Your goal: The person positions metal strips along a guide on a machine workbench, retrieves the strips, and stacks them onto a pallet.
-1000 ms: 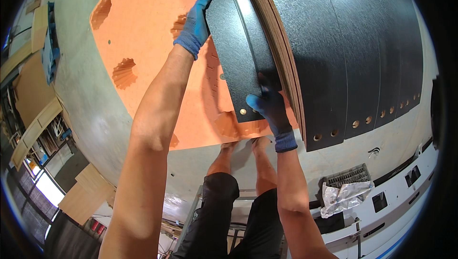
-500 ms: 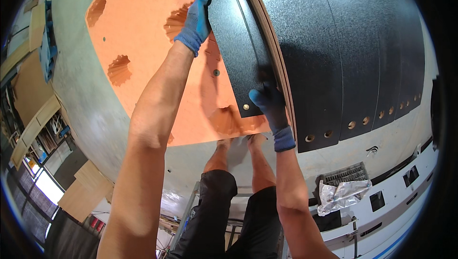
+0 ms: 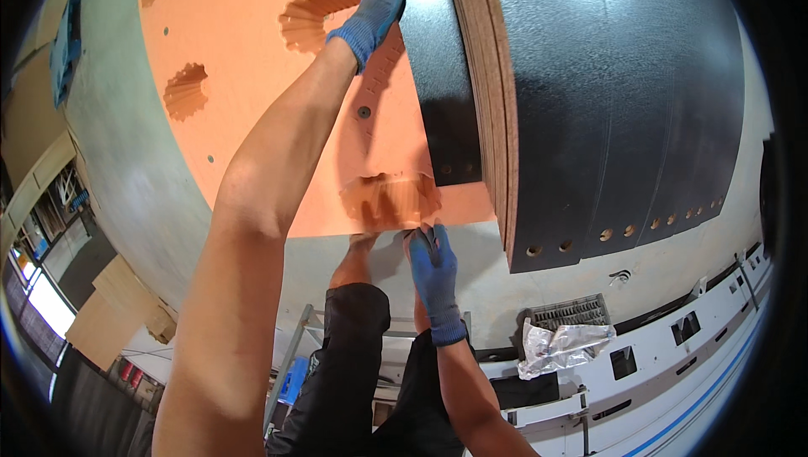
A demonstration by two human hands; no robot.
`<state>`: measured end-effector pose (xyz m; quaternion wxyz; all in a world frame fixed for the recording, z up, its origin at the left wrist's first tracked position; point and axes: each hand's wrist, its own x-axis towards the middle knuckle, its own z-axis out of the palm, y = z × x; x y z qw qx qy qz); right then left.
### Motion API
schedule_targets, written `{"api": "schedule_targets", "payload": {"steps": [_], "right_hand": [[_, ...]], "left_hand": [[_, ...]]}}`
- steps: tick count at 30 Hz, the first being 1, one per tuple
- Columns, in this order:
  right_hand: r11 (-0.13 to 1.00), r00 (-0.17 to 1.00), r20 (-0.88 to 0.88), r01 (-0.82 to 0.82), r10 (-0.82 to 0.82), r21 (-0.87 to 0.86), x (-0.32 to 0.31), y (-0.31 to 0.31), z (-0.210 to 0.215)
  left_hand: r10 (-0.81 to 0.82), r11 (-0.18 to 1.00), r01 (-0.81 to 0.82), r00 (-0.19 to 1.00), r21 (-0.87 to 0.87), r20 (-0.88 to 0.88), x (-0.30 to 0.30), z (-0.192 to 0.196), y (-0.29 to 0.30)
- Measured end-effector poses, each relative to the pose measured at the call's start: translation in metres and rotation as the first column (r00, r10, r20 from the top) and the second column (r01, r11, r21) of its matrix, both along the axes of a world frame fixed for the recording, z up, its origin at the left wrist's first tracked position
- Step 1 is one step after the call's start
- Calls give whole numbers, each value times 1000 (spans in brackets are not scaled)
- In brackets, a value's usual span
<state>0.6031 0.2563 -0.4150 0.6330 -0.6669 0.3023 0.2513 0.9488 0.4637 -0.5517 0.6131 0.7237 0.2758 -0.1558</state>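
My left hand [image 3: 376, 15], in a blue knit glove, is at the left edge of a narrow black panel [image 3: 443, 61] that lies over an orange sheet. Its fingertips point up and away, and their grip is partly hidden. My right hand [image 3: 435, 276], gloved the same way, is lower down, in front of my leg and below the near edge of the orange sheet [image 3: 295, 112]. Its fingers point up, a little apart, with nothing seen in them. Two small holes show at the black panel's near end.
Right of the narrow panel rises a stack [image 3: 492, 95] with brown layered edges. More wide black panels [image 3: 564, 146] with round holes along their near ends lie beyond it. Crumpled silver plastic [image 3: 564, 348] lies by a grey crate [image 3: 572, 312], next to a white metal frame [image 3: 656, 364].
My right hand has left the near end of the black panel and moved down and left, in front of my leg. My left hand stays by the panel's left edge. The view has shifted.
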Motion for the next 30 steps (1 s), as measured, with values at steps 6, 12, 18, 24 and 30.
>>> {"api": "schedule_targets", "payload": {"steps": [6, 12, 18, 24, 30], "right_hand": [[982, 978, -97, -180, 184, 49, -10, -13, -3], [989, 993, -40, -109, 113, 102, -19, -7, -10], [995, 975, -205, -99, 91, -28, -56, -34, -19], [994, 971, -213, 104, -105, -14, -75, -68, 40], [895, 981, 134, 184, -141, -406, -30, -118, 199]], "left_hand": [[-56, 998, 52, 995, -46, -86, 0, 5, 0], [-8, 997, -1, 993, -72, -120, -2, 16, 3], [122, 986, -136, 982, 92, 143, -52, 58, -11], [14, 970, 2, 998, 242, -65, -241, 94, 16], [-226, 926, 346, 830, 152, -510, -429, 194, 26]]}}
